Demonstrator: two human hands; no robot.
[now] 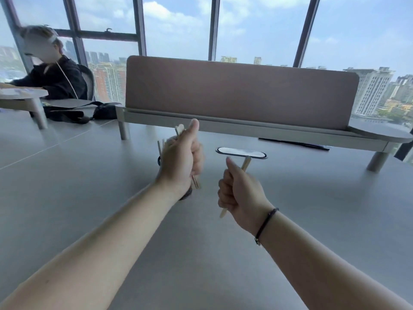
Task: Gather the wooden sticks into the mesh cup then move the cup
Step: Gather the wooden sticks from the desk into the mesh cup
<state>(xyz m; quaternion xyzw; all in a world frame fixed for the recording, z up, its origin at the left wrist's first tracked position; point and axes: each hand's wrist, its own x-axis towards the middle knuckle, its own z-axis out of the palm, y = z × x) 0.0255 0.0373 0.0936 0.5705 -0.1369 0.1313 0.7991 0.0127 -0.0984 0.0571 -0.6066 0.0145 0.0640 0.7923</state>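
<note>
My left hand [182,157] grips a few wooden sticks [179,129]; their tips stick out above the thumb and below the fist. Behind this hand stands the dark mesh cup [186,194], mostly hidden, with its base showing under the wrist and several sticks [161,145] rising from it at the left. My right hand [240,191] is closed round more wooden sticks [245,163], which poke out above the thumb and below the fist. Both hands are raised above the grey table [223,253].
A shelf with a brown divider panel [241,90] runs across the back of the table. An oval cable port [241,152] lies just beyond my right hand. A person sits at the far left, near a black bag [89,111].
</note>
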